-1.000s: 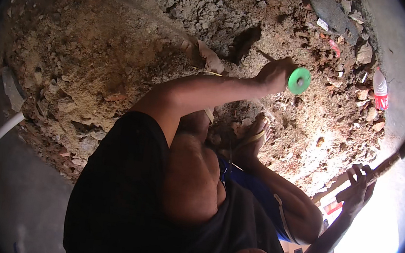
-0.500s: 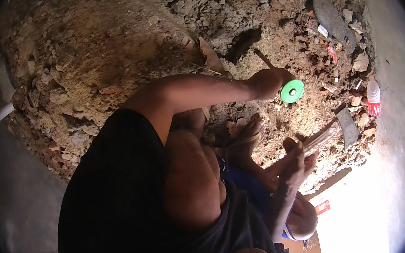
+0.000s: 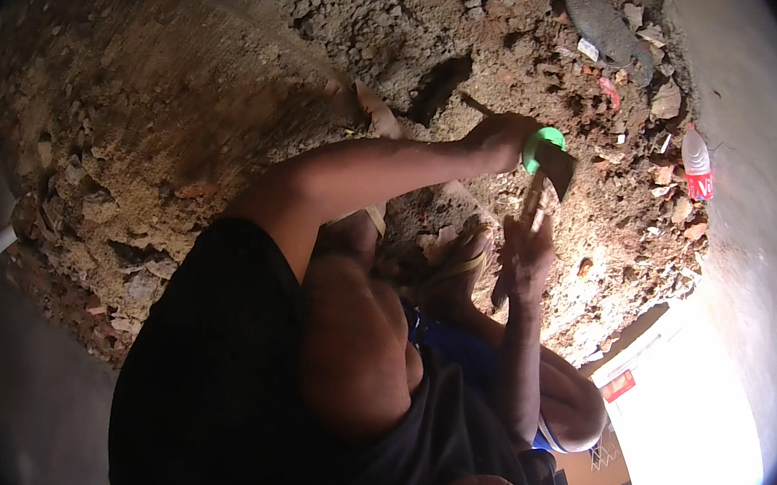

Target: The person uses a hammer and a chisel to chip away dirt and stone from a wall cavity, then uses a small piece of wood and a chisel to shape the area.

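Observation:
My left hand (image 3: pixel 503 144) is closed round a chisel, whose round green hand guard (image 3: pixel 531 153) shows beside the fist. A short length of the chisel's dark shaft (image 3: pixel 474 105) sticks out on the far side, pointing toward a dark hollow (image 3: pixel 441 88) in the broken ground. My right hand (image 3: pixel 530 247) grips the wooden handle (image 3: pixel 535 205) of a hammer. The hammer's dark metal head (image 3: pixel 557 170) is over the guard and covers part of it; whether it touches the chisel's end I cannot tell.
Rubble and loose soil (image 3: pixel 182 123) spread around my sandalled feet (image 3: pixel 450 273). A flat grey oval piece (image 3: pixel 609 30) lies at the far right. A clear plastic bottle with a red label (image 3: pixel 697 166) is by the pale wall (image 3: pixel 749 188). Bright light enters at lower right.
My right hand has swung the hammer up and left, bringing its head from the right over to the chisel's guard. My left hand keeps hold of the chisel. The whole view has shifted slightly.

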{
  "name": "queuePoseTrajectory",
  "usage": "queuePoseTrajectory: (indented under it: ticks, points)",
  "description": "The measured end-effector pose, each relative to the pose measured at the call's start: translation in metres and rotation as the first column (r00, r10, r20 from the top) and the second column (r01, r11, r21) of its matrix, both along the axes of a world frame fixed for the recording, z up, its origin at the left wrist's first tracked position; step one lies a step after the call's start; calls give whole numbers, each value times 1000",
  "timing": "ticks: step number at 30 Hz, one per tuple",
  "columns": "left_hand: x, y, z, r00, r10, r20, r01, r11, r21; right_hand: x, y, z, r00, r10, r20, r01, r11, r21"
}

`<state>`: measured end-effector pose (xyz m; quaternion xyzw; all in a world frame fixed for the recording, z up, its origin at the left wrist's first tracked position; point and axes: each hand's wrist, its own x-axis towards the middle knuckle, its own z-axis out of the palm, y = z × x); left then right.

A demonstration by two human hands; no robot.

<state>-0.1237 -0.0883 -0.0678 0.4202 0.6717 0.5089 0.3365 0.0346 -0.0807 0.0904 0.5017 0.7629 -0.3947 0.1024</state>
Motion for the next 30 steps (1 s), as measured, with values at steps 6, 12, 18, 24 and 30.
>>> queuePoseTrajectory:
  ticks: [6,12,18,24,30]
  points:
    - [-3,-7,-4,991,116,-73,-98,971,216,-22,26,73,853,-138,-503,250,954,163]
    - [-9,-13,-3,987,150,-58,-132,962,240,-38,31,56,755,324,-570,49,839,542]
    - [-10,-1,11,996,62,-56,-56,992,113,-12,14,13,964,-266,-5,267,964,21]
    - [-11,-12,-5,982,143,-123,-111,966,234,-45,27,84,554,8,-832,217,964,154]
    - [-9,-4,12,1000,21,-9,-20,992,128,25,17,-41,1000,-30,-2,30,993,116]
